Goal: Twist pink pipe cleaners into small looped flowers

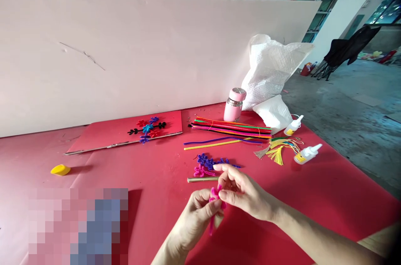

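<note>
My left hand [194, 219] and my right hand [243, 193] meet over the red table [328, 190], both pinched on a pink pipe cleaner flower [215, 196] whose stem hangs down between them. Just beyond my fingers lie a finished pink flower [200, 170], purple flowers [206, 160] and a thin stick [202, 179]. Loose purple and yellow pipe cleaners [219, 142] lie further back, in front of a bundle of coloured pipe cleaners [233, 128].
A red board [103, 135] with pipe cleaner flowers [148, 128] lies at the back left. A pink flask [234, 105], white bags [269, 73], two glue bottles [307, 153], yellow tassels [278, 150] and a yellow cap [60, 169] are around. A pale panel [125, 56] walls the back.
</note>
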`<action>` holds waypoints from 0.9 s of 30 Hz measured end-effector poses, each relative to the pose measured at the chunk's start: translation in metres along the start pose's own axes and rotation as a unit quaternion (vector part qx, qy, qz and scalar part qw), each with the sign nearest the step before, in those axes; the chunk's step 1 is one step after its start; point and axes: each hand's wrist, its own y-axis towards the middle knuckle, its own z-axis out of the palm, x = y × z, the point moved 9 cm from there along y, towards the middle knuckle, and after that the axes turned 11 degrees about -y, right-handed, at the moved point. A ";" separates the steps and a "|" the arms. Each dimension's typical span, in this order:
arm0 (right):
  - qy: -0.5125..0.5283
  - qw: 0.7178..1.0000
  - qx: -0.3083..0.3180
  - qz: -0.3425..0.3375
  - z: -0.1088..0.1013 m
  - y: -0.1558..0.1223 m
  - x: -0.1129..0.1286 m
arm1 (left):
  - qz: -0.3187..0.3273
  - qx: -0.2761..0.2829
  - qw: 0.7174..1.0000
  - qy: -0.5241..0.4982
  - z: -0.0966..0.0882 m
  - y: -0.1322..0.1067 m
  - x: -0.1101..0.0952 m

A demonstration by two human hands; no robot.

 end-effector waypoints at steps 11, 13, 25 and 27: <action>-0.276 0.951 0.073 -0.118 0.016 0.002 0.035 | -0.046 0.021 0.987 0.151 0.012 -0.005 -0.001; -0.291 0.946 0.066 -0.127 0.018 0.004 0.035 | -0.032 0.003 0.977 0.210 0.013 -0.005 -0.007; -0.370 0.922 -0.012 -0.116 0.018 0.019 0.028 | 0.048 -0.111 0.971 0.206 -0.009 0.000 -0.010; -0.328 0.939 -0.049 -0.087 0.005 0.023 0.025 | 0.058 -0.123 0.979 0.149 -0.012 0.000 -0.010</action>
